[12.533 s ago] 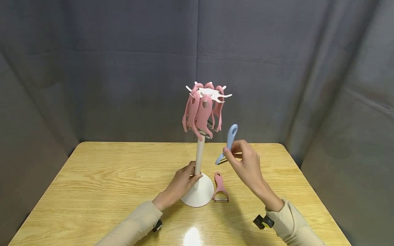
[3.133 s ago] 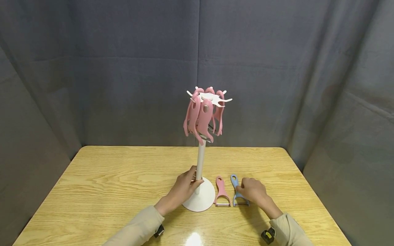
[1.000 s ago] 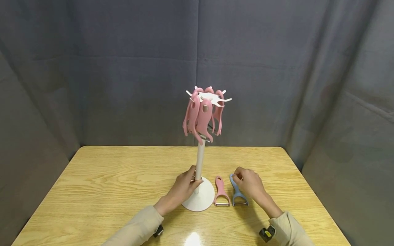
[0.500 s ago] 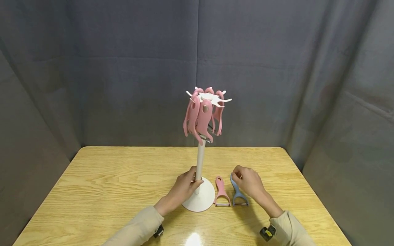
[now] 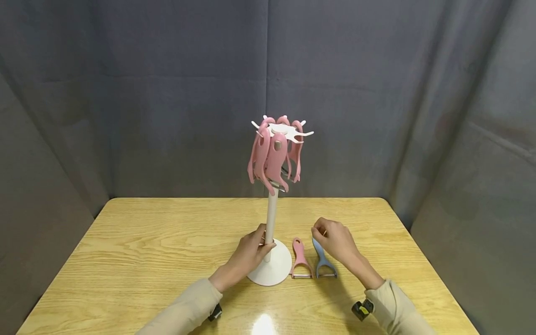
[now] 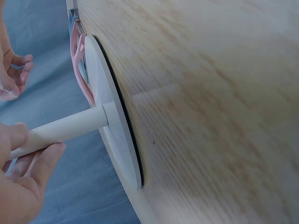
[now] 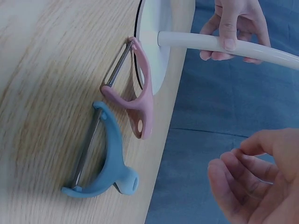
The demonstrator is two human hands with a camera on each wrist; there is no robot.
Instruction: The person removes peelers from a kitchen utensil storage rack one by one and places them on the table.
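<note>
One wooden surface. One white stand, upright, centre. One left hand, fingers grasping the stand's pole low down. One right hand, fingers released, loosely curled, near the blue peeler. Several pink peelers, hung round the stand's top. Loose stock, right of the stand: pink peeler beside the base, blue peeler farther right. Handling, advised: brace the pole firmly; pinch handle ends, clear of the blades.

Head view looks forward-down; close wrist views share the stand.
</note>
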